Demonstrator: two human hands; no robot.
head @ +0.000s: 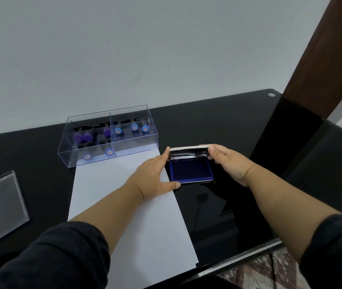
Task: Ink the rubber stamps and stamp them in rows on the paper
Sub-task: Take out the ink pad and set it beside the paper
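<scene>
A blue ink pad (191, 171) lies on the black table just right of the white paper (124, 184), with its lid (189, 152) raised at the far side. My left hand (153, 176) holds the pad's left side, thumb at the near corner and fingers up at the lid's left end. My right hand (228, 163) pinches the lid's right end. The paper bears no marks that I can see. Several purple and blue rubber stamps (107, 132) lie inside a clear plastic box (136, 146) at the paper's far edge.
A clear lid or tray (1, 207) lies flat at the left. The glossy black table (249, 142) meets a grey wall behind; its front edge runs diagonally at lower right. A dark wooden post (322, 59) rises at the right.
</scene>
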